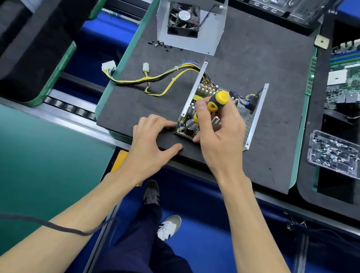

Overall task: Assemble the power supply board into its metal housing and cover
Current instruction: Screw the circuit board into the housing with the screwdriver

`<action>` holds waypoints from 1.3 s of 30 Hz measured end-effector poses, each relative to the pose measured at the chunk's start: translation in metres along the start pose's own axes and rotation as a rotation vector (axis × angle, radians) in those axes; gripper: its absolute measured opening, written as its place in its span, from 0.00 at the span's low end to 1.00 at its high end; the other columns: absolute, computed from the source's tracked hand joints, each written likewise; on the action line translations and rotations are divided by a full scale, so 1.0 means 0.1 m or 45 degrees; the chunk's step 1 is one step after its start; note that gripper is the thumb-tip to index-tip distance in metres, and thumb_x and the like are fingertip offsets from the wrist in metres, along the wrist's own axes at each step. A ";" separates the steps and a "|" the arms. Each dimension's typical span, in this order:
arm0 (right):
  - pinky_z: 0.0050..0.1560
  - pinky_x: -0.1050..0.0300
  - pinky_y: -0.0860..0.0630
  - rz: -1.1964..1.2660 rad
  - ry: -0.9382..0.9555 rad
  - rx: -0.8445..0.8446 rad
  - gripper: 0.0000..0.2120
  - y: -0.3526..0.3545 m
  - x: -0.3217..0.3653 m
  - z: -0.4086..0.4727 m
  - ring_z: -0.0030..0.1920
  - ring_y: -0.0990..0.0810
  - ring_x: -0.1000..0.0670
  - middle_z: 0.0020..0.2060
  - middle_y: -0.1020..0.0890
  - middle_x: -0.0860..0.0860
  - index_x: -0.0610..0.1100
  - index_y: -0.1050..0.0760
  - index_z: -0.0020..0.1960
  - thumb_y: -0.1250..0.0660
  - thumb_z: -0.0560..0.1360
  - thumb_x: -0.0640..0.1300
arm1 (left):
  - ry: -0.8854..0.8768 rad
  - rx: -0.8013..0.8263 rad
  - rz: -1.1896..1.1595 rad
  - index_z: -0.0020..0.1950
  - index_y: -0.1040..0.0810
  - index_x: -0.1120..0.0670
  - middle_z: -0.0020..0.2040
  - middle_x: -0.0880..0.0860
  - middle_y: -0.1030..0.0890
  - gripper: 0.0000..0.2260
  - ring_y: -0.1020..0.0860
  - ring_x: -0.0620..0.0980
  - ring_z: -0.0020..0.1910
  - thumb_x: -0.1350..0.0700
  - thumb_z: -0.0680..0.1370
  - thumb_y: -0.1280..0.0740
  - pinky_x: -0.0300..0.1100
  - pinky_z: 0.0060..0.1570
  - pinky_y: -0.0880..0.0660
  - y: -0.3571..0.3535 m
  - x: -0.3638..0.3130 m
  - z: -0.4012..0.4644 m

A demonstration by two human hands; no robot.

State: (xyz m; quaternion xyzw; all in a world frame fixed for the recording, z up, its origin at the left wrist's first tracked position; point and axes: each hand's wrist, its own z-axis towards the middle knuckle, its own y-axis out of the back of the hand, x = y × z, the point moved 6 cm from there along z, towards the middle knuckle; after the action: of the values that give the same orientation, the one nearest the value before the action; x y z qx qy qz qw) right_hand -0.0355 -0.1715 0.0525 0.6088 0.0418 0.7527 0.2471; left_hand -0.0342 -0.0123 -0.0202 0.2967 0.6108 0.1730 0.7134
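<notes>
While the right hand (218, 133) curls its fingers and thumb round the yellow-and-black screwdriver (216, 100), holding it upright over the power supply board (190, 124), the left hand (152, 136) lies spread and relaxed on the dark foam mat (246, 59), fingertips touching the near corner of the metal housing (255, 115) and gripping nothing. The board sits inside that open housing near the mat's front edge, its wire harness (160, 78) trailing off to the left. Well behind stands the cover (190, 26) with its fan, loose screws (163, 45) just in front of it. The driver tip is hidden among the components, so a slip could gouge a part or the board; with only fingertips bracing it, the housing could skid under pressure, and a dropped screw could lodge beneath the board.
</notes>
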 end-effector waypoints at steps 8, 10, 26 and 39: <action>0.33 0.38 0.24 -0.003 0.023 0.035 0.15 -0.05 -0.03 -0.02 0.35 0.23 0.39 0.41 0.26 0.45 0.41 0.25 0.49 0.37 0.83 0.53 | 0.005 0.008 -0.011 0.60 0.22 0.48 0.55 0.44 0.25 0.18 0.31 0.45 0.55 0.52 0.72 0.22 0.43 0.58 0.35 0.01 -0.01 0.01; 0.32 0.38 0.24 0.011 0.025 0.040 0.14 -0.06 -0.04 -0.03 0.36 0.22 0.38 0.41 0.26 0.45 0.42 0.25 0.49 0.36 0.83 0.53 | 0.007 0.008 -0.013 0.59 0.22 0.48 0.55 0.44 0.25 0.18 0.31 0.45 0.55 0.52 0.72 0.23 0.44 0.59 0.35 0.01 -0.01 0.01; 0.35 0.40 0.21 -0.019 0.060 0.079 0.13 -0.11 -0.07 -0.07 0.38 0.23 0.42 0.41 0.31 0.56 0.40 0.24 0.49 0.35 0.83 0.51 | 0.030 0.049 -0.021 0.59 0.21 0.49 0.54 0.46 0.24 0.17 0.30 0.47 0.55 0.52 0.72 0.23 0.44 0.59 0.35 0.02 -0.02 0.01; 0.31 0.44 0.22 -0.088 0.129 0.175 0.14 -0.20 -0.03 0.04 0.37 0.25 0.45 0.37 0.27 0.49 0.42 0.23 0.48 0.32 0.81 0.54 | 0.069 -0.199 -0.284 0.61 0.22 0.57 0.50 0.53 0.20 0.11 0.22 0.48 0.50 0.65 0.81 0.39 0.48 0.53 0.24 0.55 -0.32 0.10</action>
State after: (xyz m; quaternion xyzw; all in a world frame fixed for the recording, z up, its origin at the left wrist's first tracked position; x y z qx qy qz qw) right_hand -0.0251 -0.1565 0.0434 0.5838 0.1268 0.7688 0.2282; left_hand -0.0245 0.0081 0.0400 0.1655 0.6438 0.1477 0.7324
